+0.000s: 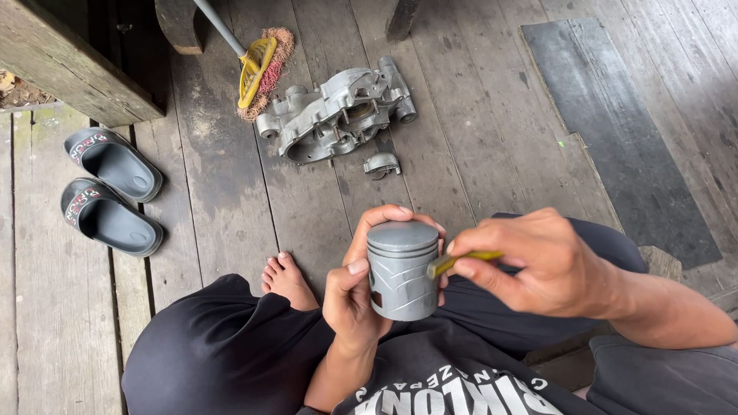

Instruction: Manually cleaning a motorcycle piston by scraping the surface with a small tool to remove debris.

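A grey metal piston [401, 270] with ring grooves stands upright in my left hand [355, 286], whose fingers wrap around its left and far side. My right hand [530, 263] pinches a small yellow-green tool [461, 262] and rests its tip against the piston's right side, near the grooves. Both hands hover above my lap, over dark clothing.
A grey engine crankcase [337, 114] lies on the wooden plank floor ahead, with a small metal part [381, 164] beside it. A yellow broom [257, 69] leans behind. Two dark slippers [111, 192] sit at left. A dark mat [623, 131] covers the right. My bare foot [286, 280] rests below.
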